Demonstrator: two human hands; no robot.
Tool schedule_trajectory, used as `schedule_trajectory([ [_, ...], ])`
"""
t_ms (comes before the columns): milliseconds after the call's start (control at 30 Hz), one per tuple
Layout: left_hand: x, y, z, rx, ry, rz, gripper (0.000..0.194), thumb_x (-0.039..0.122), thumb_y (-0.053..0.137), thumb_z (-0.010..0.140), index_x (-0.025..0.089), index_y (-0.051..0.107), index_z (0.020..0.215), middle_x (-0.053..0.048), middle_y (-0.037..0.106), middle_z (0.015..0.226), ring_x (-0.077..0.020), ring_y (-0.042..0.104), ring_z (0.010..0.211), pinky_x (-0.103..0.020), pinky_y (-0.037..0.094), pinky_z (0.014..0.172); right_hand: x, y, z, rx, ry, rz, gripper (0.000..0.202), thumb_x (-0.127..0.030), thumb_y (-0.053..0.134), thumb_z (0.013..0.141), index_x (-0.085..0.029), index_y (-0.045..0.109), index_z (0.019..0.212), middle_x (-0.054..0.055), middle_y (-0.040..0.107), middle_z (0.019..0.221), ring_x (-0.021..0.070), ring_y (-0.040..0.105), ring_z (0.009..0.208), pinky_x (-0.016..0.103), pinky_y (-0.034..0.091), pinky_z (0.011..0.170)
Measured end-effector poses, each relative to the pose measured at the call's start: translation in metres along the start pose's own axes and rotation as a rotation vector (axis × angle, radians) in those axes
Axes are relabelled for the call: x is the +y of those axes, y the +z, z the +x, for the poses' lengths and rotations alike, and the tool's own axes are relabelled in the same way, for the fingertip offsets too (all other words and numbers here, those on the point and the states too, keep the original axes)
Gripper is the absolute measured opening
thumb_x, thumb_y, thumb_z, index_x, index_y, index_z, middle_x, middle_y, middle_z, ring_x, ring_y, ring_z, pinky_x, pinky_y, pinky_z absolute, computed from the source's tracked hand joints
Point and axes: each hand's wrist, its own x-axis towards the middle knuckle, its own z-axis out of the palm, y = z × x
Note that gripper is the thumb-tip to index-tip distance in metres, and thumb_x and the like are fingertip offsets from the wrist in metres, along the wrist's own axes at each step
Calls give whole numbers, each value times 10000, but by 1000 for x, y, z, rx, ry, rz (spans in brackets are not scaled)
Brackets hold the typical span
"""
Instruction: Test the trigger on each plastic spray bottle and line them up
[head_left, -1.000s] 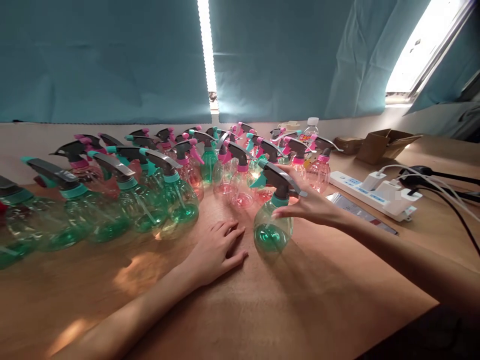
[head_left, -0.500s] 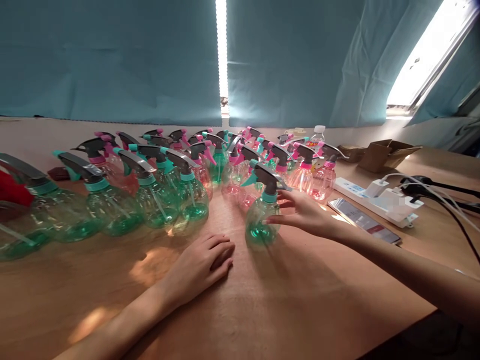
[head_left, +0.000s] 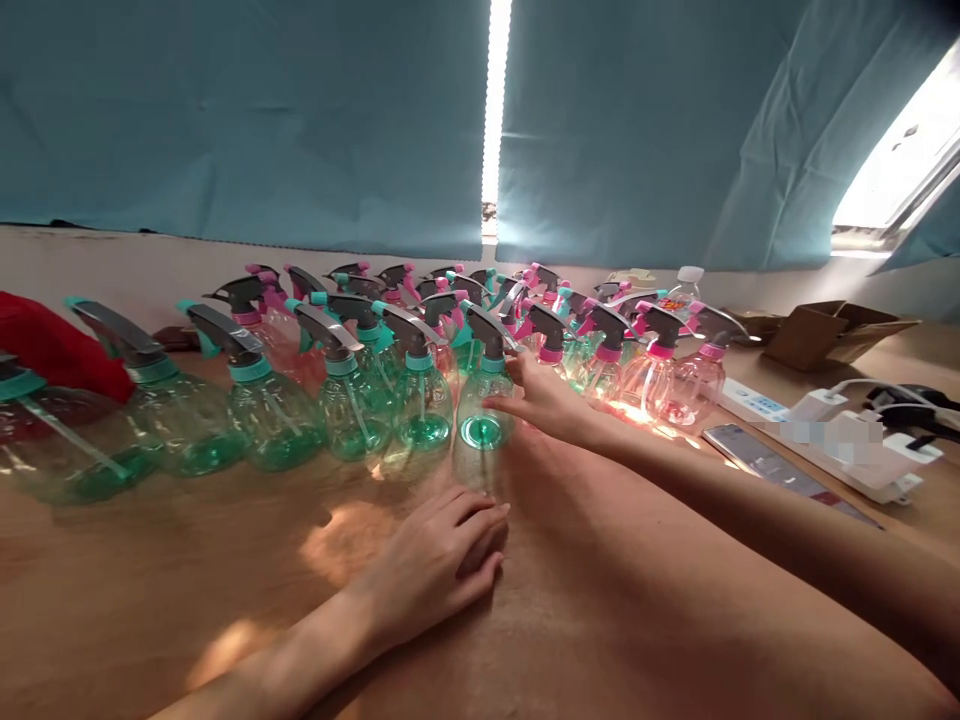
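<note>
My right hand [head_left: 544, 402] grips a green spray bottle [head_left: 478, 412] from its right side, thumb in front and the other fingers partly hidden behind it. The bottle stands upright at the right end of the front row, with a teal collar and a grey trigger head. Close to its left is another green spray bottle [head_left: 422, 405]. My left hand [head_left: 442, 550] lies on the wooden table [head_left: 615, 620], nearer to me, its fingers loosely bent, thumb apart, holding nothing. Behind my right hand are several pink spray bottles [head_left: 649, 378].
Several more green bottles [head_left: 277, 425] stretch leftward, ending near a red cloth [head_left: 60, 345]. On the right lie a phone [head_left: 787, 472], a white power strip [head_left: 825, 440] with plugs and cables, and a cardboard box [head_left: 836, 335]. A blue-green curtain [head_left: 262, 130] hangs behind.
My right hand has moved the green spray bottle left and away from me, up beside the front row. The view has shifted left. My left hand still rests on the table.
</note>
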Motion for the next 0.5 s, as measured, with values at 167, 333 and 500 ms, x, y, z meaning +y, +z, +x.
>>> schedule_trajectory([
  [167, 1, -1, -1, 9, -13, -5, 417, 182, 586, 833, 199, 521, 1244, -79, 621, 1163, -252, 586, 1077, -389, 481, 949, 4, 5, 11, -19, 2, 6, 591, -337, 706, 762, -101, 442, 1235, 230, 610, 1208, 381, 560, 1183, 511, 477, 917],
  [333, 0, -2, -1, -3, -9, -9, 422, 180, 592, 838, 203, 507, 1251, -68, 611, 1164, -245, 577, 1077, -378, 472, 956, 7, 8, 10, -25, -8, 32, 682, -294, 696, 769, -117, 372, 1342, 230, 535, 1335, 354, 498, 1268, 520, 437, 1002],
  [500, -2, -3, 0, -7, -19, 20, 392, 183, 582, 845, 211, 514, 1231, -68, 609, 1128, -250, 586, 1037, -376, 489, 912, 5, -9, -25, 63, -78, 108, 638, -254, 652, 823, -108, 365, 1374, 195, 472, 1417, 258, 469, 1307, 427, 415, 1074],
])
